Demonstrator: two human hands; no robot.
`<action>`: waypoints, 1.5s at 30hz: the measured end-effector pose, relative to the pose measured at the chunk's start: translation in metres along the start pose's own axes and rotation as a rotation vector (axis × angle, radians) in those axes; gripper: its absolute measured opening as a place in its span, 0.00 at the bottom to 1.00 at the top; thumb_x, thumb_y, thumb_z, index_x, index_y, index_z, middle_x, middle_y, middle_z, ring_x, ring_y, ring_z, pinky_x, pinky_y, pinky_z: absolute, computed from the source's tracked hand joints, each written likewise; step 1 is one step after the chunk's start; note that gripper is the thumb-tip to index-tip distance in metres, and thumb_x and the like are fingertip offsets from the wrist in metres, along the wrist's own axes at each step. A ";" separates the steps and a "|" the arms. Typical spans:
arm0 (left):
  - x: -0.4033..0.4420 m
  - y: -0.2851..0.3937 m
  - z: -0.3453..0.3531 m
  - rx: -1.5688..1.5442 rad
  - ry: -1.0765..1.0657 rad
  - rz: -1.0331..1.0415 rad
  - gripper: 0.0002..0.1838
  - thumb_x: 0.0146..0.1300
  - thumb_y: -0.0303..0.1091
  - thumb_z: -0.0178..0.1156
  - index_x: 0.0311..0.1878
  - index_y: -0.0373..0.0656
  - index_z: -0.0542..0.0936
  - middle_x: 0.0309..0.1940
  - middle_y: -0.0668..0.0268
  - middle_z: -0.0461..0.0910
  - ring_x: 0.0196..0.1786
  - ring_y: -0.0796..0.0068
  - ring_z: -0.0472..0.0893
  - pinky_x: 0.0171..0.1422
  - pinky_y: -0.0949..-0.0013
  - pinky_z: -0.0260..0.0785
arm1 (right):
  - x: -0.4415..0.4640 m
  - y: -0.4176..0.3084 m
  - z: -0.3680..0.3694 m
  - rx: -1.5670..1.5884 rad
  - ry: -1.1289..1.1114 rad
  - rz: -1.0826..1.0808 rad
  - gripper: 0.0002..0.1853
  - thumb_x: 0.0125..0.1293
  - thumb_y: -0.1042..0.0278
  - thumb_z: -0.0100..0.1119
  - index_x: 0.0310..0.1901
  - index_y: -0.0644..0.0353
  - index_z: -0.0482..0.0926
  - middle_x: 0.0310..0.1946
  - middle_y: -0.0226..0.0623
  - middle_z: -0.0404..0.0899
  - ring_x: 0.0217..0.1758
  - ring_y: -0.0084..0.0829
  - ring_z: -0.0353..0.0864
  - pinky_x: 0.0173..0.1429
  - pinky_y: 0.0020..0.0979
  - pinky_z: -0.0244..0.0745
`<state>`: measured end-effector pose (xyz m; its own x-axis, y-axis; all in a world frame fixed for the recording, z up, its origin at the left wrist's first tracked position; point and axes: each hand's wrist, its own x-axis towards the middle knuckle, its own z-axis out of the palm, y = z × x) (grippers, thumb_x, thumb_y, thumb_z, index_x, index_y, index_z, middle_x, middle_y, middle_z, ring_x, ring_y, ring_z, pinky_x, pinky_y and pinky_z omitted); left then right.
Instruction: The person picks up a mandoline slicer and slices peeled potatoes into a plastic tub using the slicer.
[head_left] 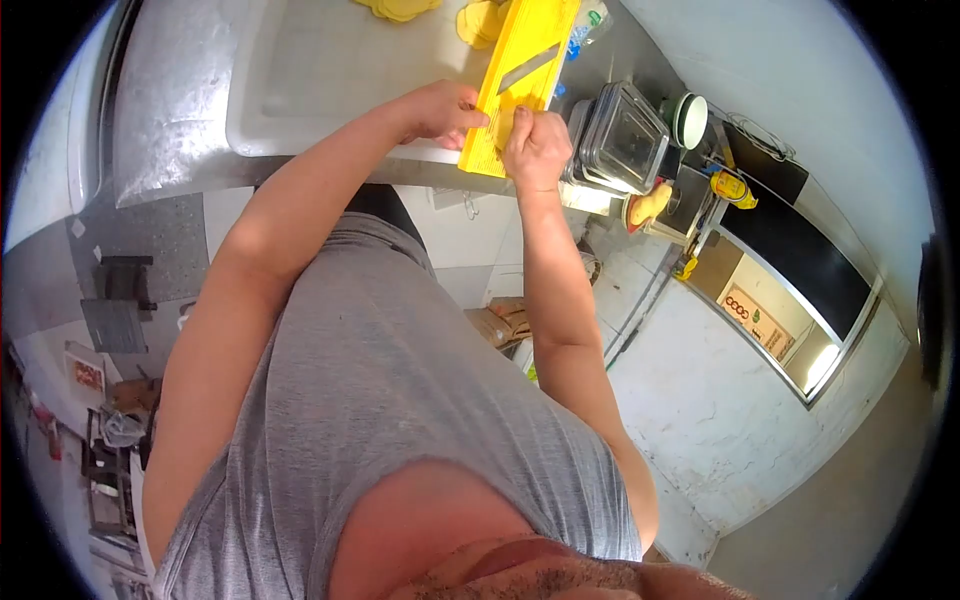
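Note:
A yellow mandoline slicer [524,60] with a slanted metal blade lies at an angle over the edge of a large whitish tray [245,110]. My left hand [438,110] is closed at the slicer's left edge, its fingertips against the yellow plastic. Around the lower right edge, my right hand [537,148] is curled, with the thumb on the slicer's face. Some of its fingers are hidden, as is anything under them. Thin yellow slices [400,8] lie in the tray, with another pile [482,24] beside the slicer.
The tray rests on a metal table [170,120]. Stacked clear containers [625,140] stand right of my right hand, with a white-and-green bowl [690,121] behind them. A plastic bag [590,25] lies past the slicer. A yellow packet [733,188] is farther right, near the wall.

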<state>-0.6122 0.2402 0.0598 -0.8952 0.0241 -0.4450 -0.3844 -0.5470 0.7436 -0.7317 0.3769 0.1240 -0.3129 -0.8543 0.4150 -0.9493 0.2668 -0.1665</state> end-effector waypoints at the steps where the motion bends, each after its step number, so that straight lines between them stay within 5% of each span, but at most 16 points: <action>1: 0.000 0.000 0.000 0.009 0.001 -0.005 0.18 0.67 0.39 0.63 0.54 0.37 0.79 0.41 0.63 0.81 0.33 0.78 0.80 0.40 0.74 0.78 | 0.000 0.000 0.000 0.009 0.018 -0.003 0.13 0.63 0.72 0.64 0.21 0.61 0.75 0.21 0.42 0.76 0.27 0.45 0.76 0.32 0.42 0.73; 11: -0.003 0.003 -0.001 0.038 -0.056 -0.037 0.16 0.69 0.40 0.61 0.53 0.40 0.78 0.42 0.65 0.81 0.36 0.79 0.79 0.41 0.74 0.76 | 0.024 0.013 0.016 -0.048 0.020 0.012 0.16 0.66 0.69 0.62 0.19 0.62 0.74 0.18 0.44 0.74 0.23 0.47 0.75 0.28 0.43 0.72; 17: -0.001 0.000 -0.002 -0.023 -0.059 -0.026 0.16 0.71 0.38 0.59 0.56 0.41 0.77 0.44 0.66 0.81 0.40 0.75 0.80 0.47 0.68 0.76 | 0.115 0.067 0.066 -0.150 0.094 -0.001 0.19 0.71 0.62 0.57 0.21 0.61 0.77 0.18 0.47 0.76 0.20 0.51 0.76 0.25 0.46 0.72; 18: -0.001 0.001 -0.001 -0.027 -0.057 -0.032 0.15 0.71 0.38 0.59 0.56 0.41 0.77 0.44 0.66 0.81 0.40 0.76 0.80 0.47 0.69 0.76 | 0.134 0.079 0.076 -0.132 0.142 -0.025 0.27 0.73 0.55 0.53 0.16 0.64 0.75 0.16 0.55 0.75 0.20 0.58 0.77 0.26 0.50 0.72; 21: 0.001 0.002 -0.002 -0.034 -0.056 -0.029 0.15 0.71 0.37 0.59 0.55 0.40 0.78 0.43 0.66 0.81 0.39 0.76 0.80 0.46 0.69 0.76 | 0.164 0.097 0.086 -0.260 -0.050 -0.013 0.25 0.73 0.53 0.52 0.26 0.67 0.81 0.27 0.60 0.81 0.32 0.59 0.82 0.40 0.53 0.75; 22: 0.000 0.001 -0.002 -0.041 -0.058 -0.028 0.15 0.71 0.37 0.59 0.55 0.40 0.78 0.42 0.66 0.81 0.39 0.76 0.79 0.45 0.69 0.76 | 0.164 0.097 0.086 -0.156 0.151 -0.161 0.26 0.72 0.56 0.55 0.17 0.64 0.76 0.16 0.54 0.75 0.20 0.59 0.77 0.25 0.49 0.72; 32: 0.010 -0.006 -0.005 0.017 -0.070 -0.001 0.15 0.70 0.40 0.61 0.52 0.40 0.78 0.39 0.66 0.81 0.33 0.78 0.79 0.39 0.73 0.76 | 0.018 0.005 0.009 -0.038 -0.068 0.064 0.12 0.68 0.69 0.58 0.25 0.61 0.77 0.23 0.44 0.77 0.27 0.48 0.79 0.32 0.45 0.74; 36: 0.001 0.001 -0.002 0.010 -0.040 0.001 0.16 0.70 0.41 0.61 0.53 0.40 0.78 0.41 0.65 0.82 0.35 0.78 0.81 0.40 0.73 0.76 | 0.015 0.007 -0.017 0.033 0.060 0.308 0.09 0.67 0.71 0.60 0.28 0.63 0.79 0.29 0.45 0.80 0.32 0.48 0.80 0.37 0.44 0.76; 40: -0.003 0.005 0.000 0.025 -0.036 -0.002 0.18 0.69 0.42 0.62 0.54 0.40 0.78 0.41 0.65 0.82 0.36 0.77 0.81 0.42 0.73 0.77 | -0.002 0.011 -0.010 -0.024 0.034 0.073 0.08 0.67 0.70 0.61 0.29 0.60 0.79 0.29 0.43 0.79 0.35 0.46 0.80 0.37 0.43 0.76; 45: -0.003 0.006 -0.002 0.045 -0.026 -0.027 0.19 0.68 0.44 0.63 0.54 0.40 0.78 0.41 0.65 0.82 0.36 0.78 0.81 0.42 0.74 0.77 | -0.007 0.000 0.000 -0.102 -0.044 0.138 0.12 0.64 0.67 0.66 0.26 0.59 0.76 0.26 0.41 0.77 0.32 0.45 0.79 0.35 0.42 0.75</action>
<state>-0.6119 0.2347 0.0645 -0.8898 0.0598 -0.4524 -0.4173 -0.5081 0.7535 -0.7294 0.3827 0.1207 -0.4405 -0.8247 0.3548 -0.8966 0.4243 -0.1267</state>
